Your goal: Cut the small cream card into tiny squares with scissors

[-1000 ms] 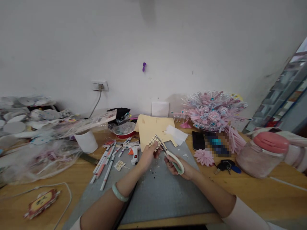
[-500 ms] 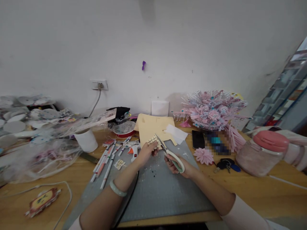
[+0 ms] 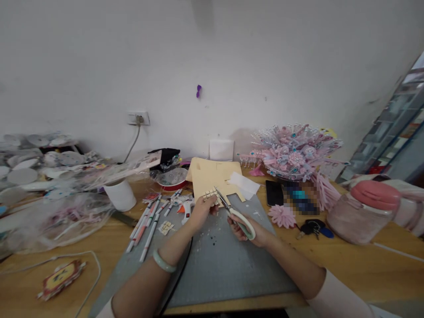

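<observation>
Between the fingers of my left hand [image 3: 202, 213] is a small cream cut-out piece with a dark-lined grid pattern [image 3: 210, 194]. My right hand [image 3: 243, 227] grips a pair of scissors [image 3: 243, 223] with pale handles. Its metal blades point up and left, close against the right edge of the patterned piece. Both hands are over the grey cutting mat [image 3: 212, 269]. Behind them lies a yellow card sheet [image 3: 212, 170] with a notch cut from its lower right. A similar patterned piece [image 3: 166, 227] rests on the mat beside my left forearm.
Several white and red-banded markers [image 3: 145, 225] and a glue gun [image 3: 187, 210] lie left of my hands. To the right are a phone [image 3: 274, 193], a pink flower [image 3: 281, 215], keys [image 3: 313, 227], a pink-lidded jar [image 3: 364, 216] and a beaded pink headdress [image 3: 291, 152].
The scissor blades and the patterned piece have shifted very slightly against each other. Both hands keep their grip, and the whole view has moved a little.
</observation>
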Demonstrator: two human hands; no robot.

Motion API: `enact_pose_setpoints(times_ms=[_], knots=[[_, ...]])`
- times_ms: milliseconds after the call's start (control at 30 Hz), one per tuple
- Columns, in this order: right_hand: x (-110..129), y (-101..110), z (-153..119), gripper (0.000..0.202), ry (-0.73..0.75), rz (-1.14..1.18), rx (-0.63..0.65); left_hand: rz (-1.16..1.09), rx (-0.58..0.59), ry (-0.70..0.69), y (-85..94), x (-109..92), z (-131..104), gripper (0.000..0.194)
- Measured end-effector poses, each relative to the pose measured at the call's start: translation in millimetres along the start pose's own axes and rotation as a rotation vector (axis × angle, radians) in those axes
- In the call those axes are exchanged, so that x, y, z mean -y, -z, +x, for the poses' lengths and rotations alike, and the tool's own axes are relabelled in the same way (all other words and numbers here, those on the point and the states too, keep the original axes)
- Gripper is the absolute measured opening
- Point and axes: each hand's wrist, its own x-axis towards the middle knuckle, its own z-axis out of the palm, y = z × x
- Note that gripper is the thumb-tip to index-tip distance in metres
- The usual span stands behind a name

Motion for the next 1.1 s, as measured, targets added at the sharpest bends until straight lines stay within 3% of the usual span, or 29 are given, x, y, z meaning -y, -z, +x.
enact_pose_setpoints(times_ms=[667, 1100], knots=[[-1.0, -0.8, -0.8, 0.05, -0.025, -0.025, 0.01, -0.037, 0.034, -0.017, 8.1, -5.0, 3.0, 0.03], [-1.7, 0.2, -0.1, 0.048, -0.008, 0.036, 0.04, -0.049, 0.136, 0.015, -8.2, 3.5, -7.4, 0.05]])
